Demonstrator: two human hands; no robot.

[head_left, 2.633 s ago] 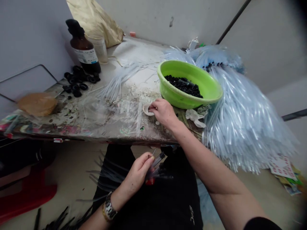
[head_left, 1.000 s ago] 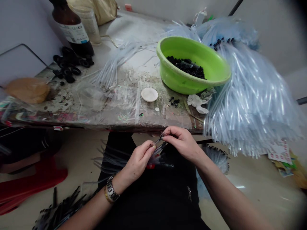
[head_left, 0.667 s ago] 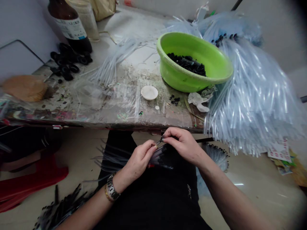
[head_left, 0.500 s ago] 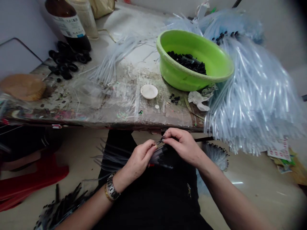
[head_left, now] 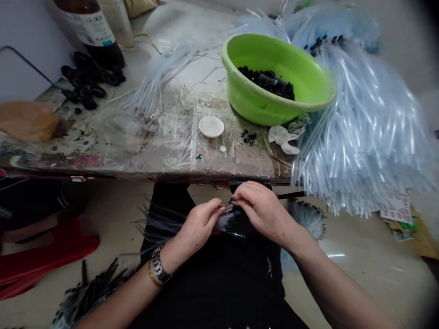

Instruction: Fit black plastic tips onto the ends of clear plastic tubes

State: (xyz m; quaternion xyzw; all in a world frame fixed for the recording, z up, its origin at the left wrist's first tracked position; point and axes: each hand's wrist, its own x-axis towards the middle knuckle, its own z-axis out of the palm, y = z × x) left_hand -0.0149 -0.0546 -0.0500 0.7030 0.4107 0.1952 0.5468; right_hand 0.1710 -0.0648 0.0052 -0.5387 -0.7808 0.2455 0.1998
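Note:
Above my lap, my left hand (head_left: 199,222) pinches a thin clear plastic tube (head_left: 224,205) close to its end. My right hand (head_left: 259,208) is closed on a small black piece (head_left: 232,199) at the tube's tip; its fingers partly hide it, so I cannot tell how far the two are joined. A bundle of similar clear tubes (head_left: 161,226) with black ends lies across my thighs, under my left hand. On the table beyond, a green basin (head_left: 274,109) holds many small black pieces (head_left: 265,82).
A large heap of clear tubes (head_left: 370,119) hangs over the table's right edge. A white dish (head_left: 211,126), loose black bits (head_left: 248,136), black rings (head_left: 84,87) and a brown bottle (head_left: 94,34) stand or lie on the table. A red stool (head_left: 51,256) is at lower left.
My right hand has turned slightly, its fingers curling further over the small black piece. My left hand stays nearly in place. The view has shifted a little.

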